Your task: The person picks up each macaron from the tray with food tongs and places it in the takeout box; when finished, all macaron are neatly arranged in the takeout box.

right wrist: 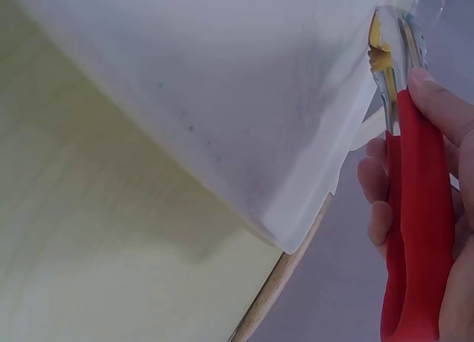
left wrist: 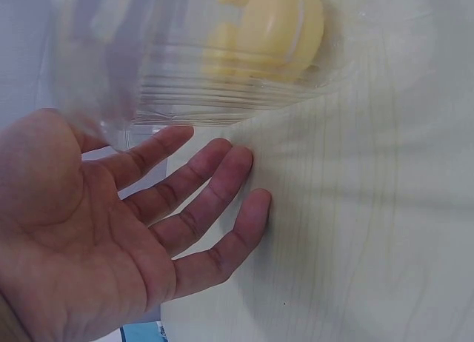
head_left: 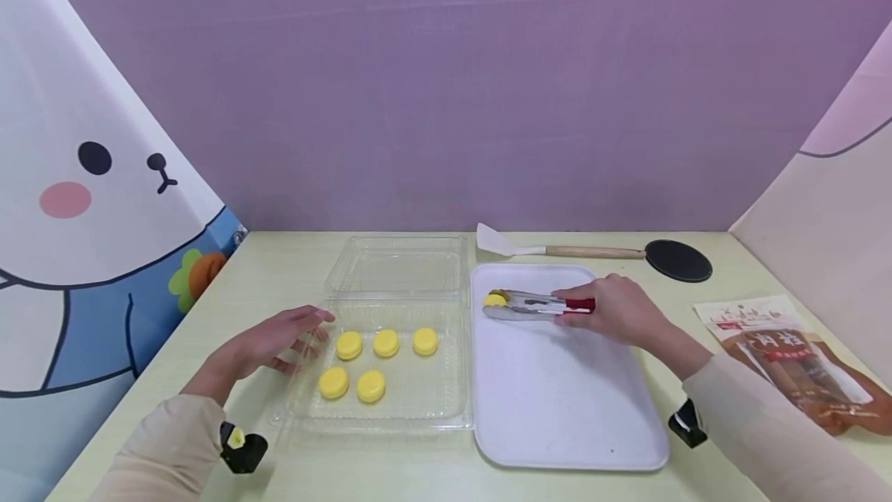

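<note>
My right hand (head_left: 616,312) grips metal tongs (head_left: 533,306) with red handles (right wrist: 426,223). Between the tongs' tips is a yellow macaron (head_left: 495,300), over the upper left part of a white tray (head_left: 564,409); whether it touches the tray I cannot tell. Left of the tray lies a clear plastic clamshell box (head_left: 446,409) with its lid (head_left: 400,262) folded back. Several yellow macarons (head_left: 371,386) sit in its base. My left hand (head_left: 275,343), fingers relaxed and slightly bent, is at the box's left wall. In the left wrist view its palm (left wrist: 81,231) holds nothing.
Behind the tray lies a spatula (head_left: 592,252) with a white head and wooden handle, its end by a round black disc (head_left: 678,260). A brown and white food packet (head_left: 787,355) is at the right. A purple panel (head_left: 488,99) closes off the table's back.
</note>
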`<state>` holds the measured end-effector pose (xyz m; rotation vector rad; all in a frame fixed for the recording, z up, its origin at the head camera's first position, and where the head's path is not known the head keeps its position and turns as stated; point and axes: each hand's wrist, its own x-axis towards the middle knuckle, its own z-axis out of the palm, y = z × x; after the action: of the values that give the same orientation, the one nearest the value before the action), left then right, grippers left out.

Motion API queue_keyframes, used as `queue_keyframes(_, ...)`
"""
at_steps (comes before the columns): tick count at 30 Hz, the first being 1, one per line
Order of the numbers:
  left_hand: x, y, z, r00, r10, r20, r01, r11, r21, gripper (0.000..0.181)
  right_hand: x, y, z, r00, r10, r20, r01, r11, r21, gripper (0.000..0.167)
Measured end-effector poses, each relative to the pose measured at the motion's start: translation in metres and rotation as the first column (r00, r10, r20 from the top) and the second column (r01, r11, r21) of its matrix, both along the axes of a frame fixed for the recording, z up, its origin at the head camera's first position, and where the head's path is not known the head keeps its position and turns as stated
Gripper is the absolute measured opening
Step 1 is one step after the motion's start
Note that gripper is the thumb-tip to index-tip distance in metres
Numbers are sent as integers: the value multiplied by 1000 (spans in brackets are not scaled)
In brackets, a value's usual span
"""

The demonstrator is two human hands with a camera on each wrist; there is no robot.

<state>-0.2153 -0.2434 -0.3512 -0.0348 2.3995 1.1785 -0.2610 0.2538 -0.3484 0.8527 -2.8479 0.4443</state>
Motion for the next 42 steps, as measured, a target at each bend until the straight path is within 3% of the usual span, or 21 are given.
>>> queue_keyframes(19,-1,-1,-1,1000,-1,-1,1,1000,5,56,12,17,14,998,-46,-38,44,998,-47,44)
queue_keyframes(28,-2,-2,-2,1000,1,1,-1,1000,-1,57,17,25,27,987,11,-160,-29,994,-109,41)
queue_keyframes(35,-3,-3,-3,1000,-8,3,8,1000,4,56,22,25,44,955,65,-290,-96,991,-94,41)
queue_keyframes(42,-4,-3,-3,1000,-9,3,9,1000,1,58,29,16,59,936,152,-317,-183,980,-72,39)
